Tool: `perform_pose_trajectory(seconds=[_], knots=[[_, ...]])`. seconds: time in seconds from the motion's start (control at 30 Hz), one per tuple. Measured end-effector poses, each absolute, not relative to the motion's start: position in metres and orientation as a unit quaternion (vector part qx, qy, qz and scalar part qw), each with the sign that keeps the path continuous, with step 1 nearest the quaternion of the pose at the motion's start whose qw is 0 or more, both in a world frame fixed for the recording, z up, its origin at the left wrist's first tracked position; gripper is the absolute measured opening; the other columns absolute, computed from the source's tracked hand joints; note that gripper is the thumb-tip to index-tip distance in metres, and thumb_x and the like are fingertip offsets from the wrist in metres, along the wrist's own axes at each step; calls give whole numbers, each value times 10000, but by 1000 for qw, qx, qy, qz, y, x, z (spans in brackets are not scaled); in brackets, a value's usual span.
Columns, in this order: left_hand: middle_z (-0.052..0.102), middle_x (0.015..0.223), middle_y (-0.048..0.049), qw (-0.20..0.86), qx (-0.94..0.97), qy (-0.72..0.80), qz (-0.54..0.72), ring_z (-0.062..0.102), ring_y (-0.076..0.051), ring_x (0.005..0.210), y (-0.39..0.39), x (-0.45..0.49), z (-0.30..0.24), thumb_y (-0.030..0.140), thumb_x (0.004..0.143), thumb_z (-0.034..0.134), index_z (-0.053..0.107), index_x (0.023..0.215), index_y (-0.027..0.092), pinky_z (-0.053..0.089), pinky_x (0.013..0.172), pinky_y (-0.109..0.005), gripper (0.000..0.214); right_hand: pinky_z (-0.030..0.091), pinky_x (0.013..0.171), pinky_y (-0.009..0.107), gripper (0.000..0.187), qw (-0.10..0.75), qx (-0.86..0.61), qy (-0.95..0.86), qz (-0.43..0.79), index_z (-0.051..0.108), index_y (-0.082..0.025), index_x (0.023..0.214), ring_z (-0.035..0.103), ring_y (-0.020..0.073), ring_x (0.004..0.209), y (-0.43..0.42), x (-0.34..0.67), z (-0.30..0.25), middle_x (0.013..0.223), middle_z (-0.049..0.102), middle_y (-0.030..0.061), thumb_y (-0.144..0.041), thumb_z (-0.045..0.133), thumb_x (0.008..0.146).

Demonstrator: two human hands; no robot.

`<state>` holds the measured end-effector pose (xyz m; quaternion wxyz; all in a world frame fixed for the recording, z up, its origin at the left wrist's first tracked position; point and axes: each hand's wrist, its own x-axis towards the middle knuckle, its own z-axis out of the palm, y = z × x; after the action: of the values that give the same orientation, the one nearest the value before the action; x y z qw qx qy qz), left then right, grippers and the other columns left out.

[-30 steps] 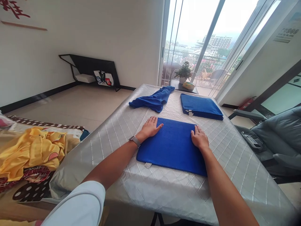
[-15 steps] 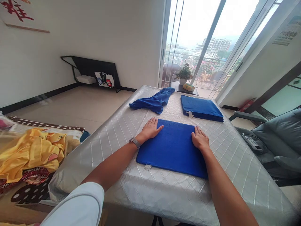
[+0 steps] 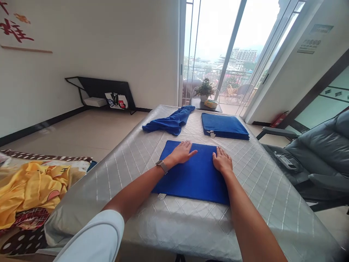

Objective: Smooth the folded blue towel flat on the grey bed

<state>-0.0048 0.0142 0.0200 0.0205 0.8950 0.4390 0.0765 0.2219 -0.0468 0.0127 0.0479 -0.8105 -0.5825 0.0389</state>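
A blue towel (image 3: 191, 178) lies flat in front of me, with a small white tag at its near left corner. My left hand (image 3: 183, 152) rests on its upper left part, fingers stretched out and thumb spread. On the towel's far right edge lies my right hand (image 3: 223, 160), also flat with fingers extended. Beyond it to the right sits a stack of folded blue towels (image 3: 225, 124) with white tags showing. A crumpled blue towel (image 3: 173, 120) lies loosely bunched at the far left.
A silver quilted cover (image 3: 122, 178) drapes the table. To the right stands a dark armchair (image 3: 313, 156) with a power strip (image 3: 286, 161) on it. Yellow cloth (image 3: 35, 189) is heaped at the left. A potted plant (image 3: 205, 89) stands beyond the table's far end.
My left hand has slid inward from the towel's left edge onto its surface. My right hand stays at the right edge. The whole view has shifted slightly.
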Motion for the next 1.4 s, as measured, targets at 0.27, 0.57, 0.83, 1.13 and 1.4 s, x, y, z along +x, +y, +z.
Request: perform_pose_trajectory(seconds=[0.27, 0.57, 0.83, 1.13, 1.4], knots=[[413, 1550, -147, 68, 933, 316, 161, 337, -226, 1457, -9, 127, 9, 566, 1031, 82, 369, 1515, 128, 226, 1200, -398, 713, 155, 1218, 349, 616, 28, -783, -622, 9, 210, -234, 1592, 175, 163, 1508, -52, 232, 4, 1655, 211, 3, -352, 302, 995], [342, 1590, -136, 78, 905, 393, 145, 250, -232, 1493, 4, 92, -7, 615, 1003, 53, 353, 1523, 92, 162, 1230, -402, 796, 170, 1217, 376, 623, 73, -803, -591, 34, 238, -200, 1587, 218, 174, 1497, -48, 227, 7, 1648, 232, 20, -428, 159, 1012], [307, 1610, -102, 64, 855, 503, 105, 216, -242, 1505, 27, -11, 0, 680, 972, 51, 326, 1543, 128, 147, 1235, -420, 841, 166, 1218, 387, 643, 83, -806, -584, 47, 243, -183, 1585, 217, 181, 1499, -46, 226, 9, 1649, 223, 24, -454, 158, 1009], [282, 1611, -153, 54, 827, 551, 101, 211, -253, 1505, 31, -71, 0, 672, 977, 78, 292, 1546, 77, 152, 1231, -417, 851, 160, 1219, 371, 650, 75, -806, -586, 38, 250, -170, 1583, 220, 179, 1499, -46, 226, 9, 1641, 252, 32, -452, 152, 1005], [260, 1613, -180, 63, 826, 551, 98, 191, -268, 1509, 33, -68, 0, 682, 970, 82, 283, 1535, 10, 124, 1236, -407, 900, 152, 1221, 359, 654, 59, -808, -586, 39, 230, -163, 1587, 208, 171, 1502, -46, 225, 12, 1648, 228, 28, -449, 149, 1004]])
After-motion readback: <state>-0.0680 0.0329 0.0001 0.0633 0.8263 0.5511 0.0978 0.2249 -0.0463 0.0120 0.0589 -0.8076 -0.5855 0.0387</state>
